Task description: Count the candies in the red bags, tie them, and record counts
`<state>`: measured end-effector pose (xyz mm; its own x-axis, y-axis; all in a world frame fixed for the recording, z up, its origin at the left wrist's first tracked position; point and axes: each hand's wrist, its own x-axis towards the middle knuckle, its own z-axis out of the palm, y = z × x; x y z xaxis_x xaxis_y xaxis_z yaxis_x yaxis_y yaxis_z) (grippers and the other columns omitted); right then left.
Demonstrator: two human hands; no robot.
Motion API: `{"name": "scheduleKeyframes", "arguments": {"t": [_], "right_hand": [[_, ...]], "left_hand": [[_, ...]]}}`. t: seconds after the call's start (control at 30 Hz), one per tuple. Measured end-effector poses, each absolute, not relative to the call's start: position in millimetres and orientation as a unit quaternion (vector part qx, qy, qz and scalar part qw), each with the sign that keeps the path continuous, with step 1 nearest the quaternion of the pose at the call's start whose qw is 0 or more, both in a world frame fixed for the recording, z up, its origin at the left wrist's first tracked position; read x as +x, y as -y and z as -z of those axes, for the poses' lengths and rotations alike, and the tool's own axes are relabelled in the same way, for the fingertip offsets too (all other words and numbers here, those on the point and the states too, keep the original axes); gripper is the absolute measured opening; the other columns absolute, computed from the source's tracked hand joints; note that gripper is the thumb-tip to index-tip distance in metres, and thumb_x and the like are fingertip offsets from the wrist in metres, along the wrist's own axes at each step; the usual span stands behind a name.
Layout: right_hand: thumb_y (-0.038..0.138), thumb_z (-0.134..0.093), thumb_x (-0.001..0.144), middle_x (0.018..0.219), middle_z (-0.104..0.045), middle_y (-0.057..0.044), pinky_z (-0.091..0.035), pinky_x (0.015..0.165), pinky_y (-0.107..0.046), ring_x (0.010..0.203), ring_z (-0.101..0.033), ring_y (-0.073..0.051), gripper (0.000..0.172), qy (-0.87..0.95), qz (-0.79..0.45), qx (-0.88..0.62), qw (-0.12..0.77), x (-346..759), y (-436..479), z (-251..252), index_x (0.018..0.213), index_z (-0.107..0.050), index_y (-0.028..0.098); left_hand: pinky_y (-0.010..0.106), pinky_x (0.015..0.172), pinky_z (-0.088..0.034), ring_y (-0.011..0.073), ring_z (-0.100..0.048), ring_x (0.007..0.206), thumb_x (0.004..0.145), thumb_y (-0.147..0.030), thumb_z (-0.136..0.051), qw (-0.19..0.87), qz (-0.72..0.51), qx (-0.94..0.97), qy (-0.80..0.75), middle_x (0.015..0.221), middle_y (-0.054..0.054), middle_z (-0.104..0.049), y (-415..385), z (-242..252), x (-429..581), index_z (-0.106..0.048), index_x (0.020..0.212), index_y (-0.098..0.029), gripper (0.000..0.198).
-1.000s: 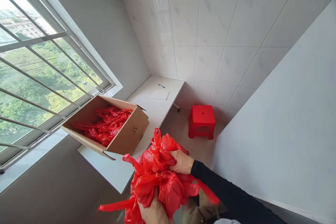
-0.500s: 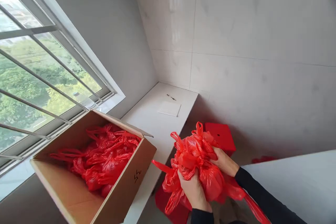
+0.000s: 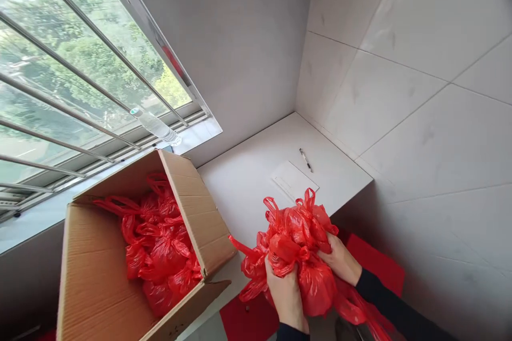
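Note:
Between my two hands is a bunch of knotted red plastic bags (image 3: 298,234), their looped handles sticking up; what they contain is hidden. My left hand (image 3: 286,290) grips the bunch from the near side, fingers partly buried in the plastic. From the right, my right hand (image 3: 342,261) clasps it, with most fingertips out of sight. A red strip of plastic trails below my right forearm. Left of the bunch, an open cardboard box (image 3: 100,277) holds several more tied red bags (image 3: 164,256).
A white tabletop (image 3: 248,170) carries a pen (image 3: 306,160) and a white paper pad (image 3: 296,180). On the sill of the barred window lies a clear plastic bottle (image 3: 158,128). Red stools (image 3: 378,264) stand low beside the table. A tiled wall (image 3: 420,133) rises at the right.
The view has turned toward the left, and the tabletop, pen and pad now sit further right. Both hands still hold the red bags, which appear nearer the box and tabletop.

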<state>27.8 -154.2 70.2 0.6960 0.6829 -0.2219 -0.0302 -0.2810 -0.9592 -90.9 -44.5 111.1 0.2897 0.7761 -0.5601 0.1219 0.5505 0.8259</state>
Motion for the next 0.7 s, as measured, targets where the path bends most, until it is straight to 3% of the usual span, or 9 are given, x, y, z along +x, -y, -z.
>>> {"name": "scheduleKeyframes", "arguments": {"t": [0.2, 0.43, 0.7], "right_hand": [[0.041, -0.068, 0.09, 0.105, -0.076, -0.011, -0.054, 0.089, -0.041, 0.096, -0.069, -0.03, 0.026, 0.268, -0.355, -0.693, 0.567, 34.1, 127.2, -79.6, 0.1, -0.07, 0.017], [0.035, -0.067, 0.09, 0.113, -0.075, -0.011, -0.052, 0.094, -0.042, 0.105, -0.069, -0.031, 0.026, 0.29, -0.326, -0.701, 0.564, 31.5, 158.0, -88.7, 0.109, -0.07, 0.017], [0.043, -0.067, 0.089, 0.105, -0.077, -0.014, -0.057, 0.088, -0.046, 0.095, -0.072, -0.035, 0.031, 0.296, -0.326, -0.718, 0.539, 53.2, 170.0, -77.6, 0.102, -0.072, 0.015]], "left_hand": [[0.037, 0.093, -0.055, 0.029, -0.07, 0.109, 0.064, -0.028, -0.084, 0.665, -0.3, 0.386, -0.565, 0.12, 0.011, -0.071, 36.0, -124.9, -93.0, -0.06, 0.126, -0.023, 0.066], [0.04, 0.097, -0.053, 0.0279, -0.07, 0.108, 0.064, -0.028, -0.082, 0.694, -0.347, 0.356, -0.521, 0.12, 0.01, -0.071, 66.0, -120.5, -95.0, -0.059, 0.127, -0.023, 0.067], [0.039, 0.089, -0.055, 0.0283, -0.072, 0.096, 0.06, -0.024, -0.081, 0.679, -0.356, 0.322, -0.555, 0.103, 0.009, -0.074, 86.4, -98.0, -75.7, -0.064, 0.116, -0.02, 0.059]]}}
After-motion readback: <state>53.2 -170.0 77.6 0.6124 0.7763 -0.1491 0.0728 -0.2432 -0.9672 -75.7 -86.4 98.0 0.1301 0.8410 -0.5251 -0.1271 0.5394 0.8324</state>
